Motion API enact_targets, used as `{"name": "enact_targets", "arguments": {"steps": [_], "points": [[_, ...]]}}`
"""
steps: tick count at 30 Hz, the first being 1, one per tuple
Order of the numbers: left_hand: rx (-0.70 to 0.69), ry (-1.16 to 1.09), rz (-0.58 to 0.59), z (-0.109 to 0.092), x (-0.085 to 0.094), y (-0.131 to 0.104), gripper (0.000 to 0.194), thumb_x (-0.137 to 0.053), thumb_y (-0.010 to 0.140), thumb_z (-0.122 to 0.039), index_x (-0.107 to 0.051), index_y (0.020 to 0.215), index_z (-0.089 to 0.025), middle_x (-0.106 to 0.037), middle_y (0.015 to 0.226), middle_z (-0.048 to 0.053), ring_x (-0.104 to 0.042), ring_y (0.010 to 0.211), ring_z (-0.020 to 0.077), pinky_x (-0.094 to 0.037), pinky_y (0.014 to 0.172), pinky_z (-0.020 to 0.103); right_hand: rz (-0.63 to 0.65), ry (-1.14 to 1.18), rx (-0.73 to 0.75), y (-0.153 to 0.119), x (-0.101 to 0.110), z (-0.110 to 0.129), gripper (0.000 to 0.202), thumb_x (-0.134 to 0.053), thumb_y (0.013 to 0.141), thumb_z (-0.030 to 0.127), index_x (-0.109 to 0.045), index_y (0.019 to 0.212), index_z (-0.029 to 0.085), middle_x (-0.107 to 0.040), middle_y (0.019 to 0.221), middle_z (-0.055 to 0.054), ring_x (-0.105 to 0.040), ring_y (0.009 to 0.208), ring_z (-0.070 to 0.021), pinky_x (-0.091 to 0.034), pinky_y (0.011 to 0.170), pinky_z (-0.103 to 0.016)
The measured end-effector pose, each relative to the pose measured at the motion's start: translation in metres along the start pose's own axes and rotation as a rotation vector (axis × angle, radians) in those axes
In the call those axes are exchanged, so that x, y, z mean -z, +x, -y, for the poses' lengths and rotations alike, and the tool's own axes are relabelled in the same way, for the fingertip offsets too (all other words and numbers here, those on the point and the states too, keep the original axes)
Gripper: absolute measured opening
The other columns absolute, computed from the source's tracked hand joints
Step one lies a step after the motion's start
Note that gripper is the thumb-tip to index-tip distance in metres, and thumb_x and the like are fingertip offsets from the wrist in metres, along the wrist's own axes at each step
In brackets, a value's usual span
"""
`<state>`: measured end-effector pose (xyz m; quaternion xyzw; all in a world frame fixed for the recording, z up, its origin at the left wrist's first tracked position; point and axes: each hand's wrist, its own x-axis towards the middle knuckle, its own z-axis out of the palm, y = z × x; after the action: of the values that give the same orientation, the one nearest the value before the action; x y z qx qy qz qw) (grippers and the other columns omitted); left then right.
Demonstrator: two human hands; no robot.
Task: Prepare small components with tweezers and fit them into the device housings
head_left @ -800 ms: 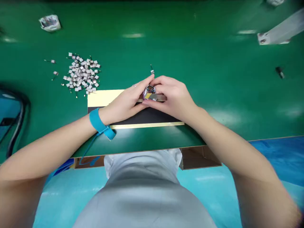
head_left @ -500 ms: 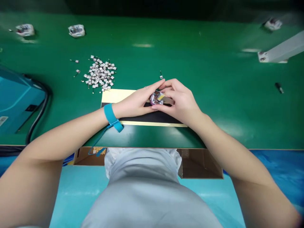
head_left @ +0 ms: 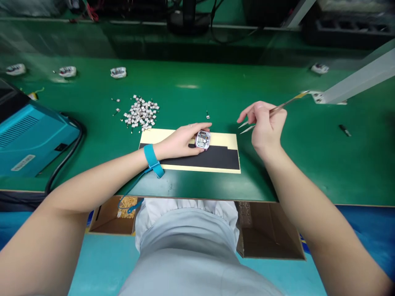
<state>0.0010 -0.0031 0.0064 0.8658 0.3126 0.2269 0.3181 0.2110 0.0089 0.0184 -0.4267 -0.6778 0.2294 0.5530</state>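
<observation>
My left hand (head_left: 188,141) pinches a small square electronic device (head_left: 203,139) between thumb and fingers; its open face shows a circuit board inside a pale rim. Beneath that hand lies a cream sheet (head_left: 224,139) with a black strip (head_left: 219,159) across it. To the right, my right hand (head_left: 268,123) is closed round metal tweezers (head_left: 285,104). Their two pointed tips are apart and aim left, while the yellowish rear end reaches up to the right. A single small white part with a dark lead (head_left: 207,117) lies just beyond the device.
A pile of small white parts (head_left: 142,113) is left of the sheet. Several white-cased units (head_left: 118,72) stand farther back. A teal machine (head_left: 33,144) with a black cable occupies the left; a pale post (head_left: 358,78) and black object (head_left: 345,130) are right. Cardboard boxes (head_left: 271,230) sit below the table edge.
My right hand has moved right, away from the device, with the tweezers now plainly visible. The yellow piece seen over the device is gone from there. The view has tilted up.
</observation>
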Motion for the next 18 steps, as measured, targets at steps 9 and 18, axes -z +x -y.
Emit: {"name": "enact_targets", "arguments": {"steps": [9, 18], "points": [[0.052, 0.056, 0.04, -0.003, 0.002, -0.004, 0.053, -0.056, 0.071, -0.02, -0.037, 0.12, -0.013, -0.048, 0.114, 0.012, -0.047, 0.103, 0.0207, -0.041, 0.087, 0.032, 0.177, 0.742, -0.51, 0.001, -0.006, 0.002, 0.037, -0.045, 0.077, 0.041, -0.044, 0.047, 0.018, -0.047, 0.038, 0.0, -0.04, 0.038, -0.0104, -0.027, 0.043, -0.023], [0.172, 0.016, 0.034, -0.016, 0.011, -0.012, 0.075, -0.058, 0.07, -0.03, -0.02, 0.132, -0.011, -0.029, 0.135, 0.014, -0.02, 0.127, 0.0246, -0.024, 0.104, 0.039, 0.217, 1.047, -0.788, -0.004, -0.007, 0.002, 0.037, -0.034, 0.082, 0.037, -0.045, 0.052, 0.019, -0.042, 0.04, 0.001, -0.034, 0.035, -0.0105, -0.027, 0.04, -0.023]]}}
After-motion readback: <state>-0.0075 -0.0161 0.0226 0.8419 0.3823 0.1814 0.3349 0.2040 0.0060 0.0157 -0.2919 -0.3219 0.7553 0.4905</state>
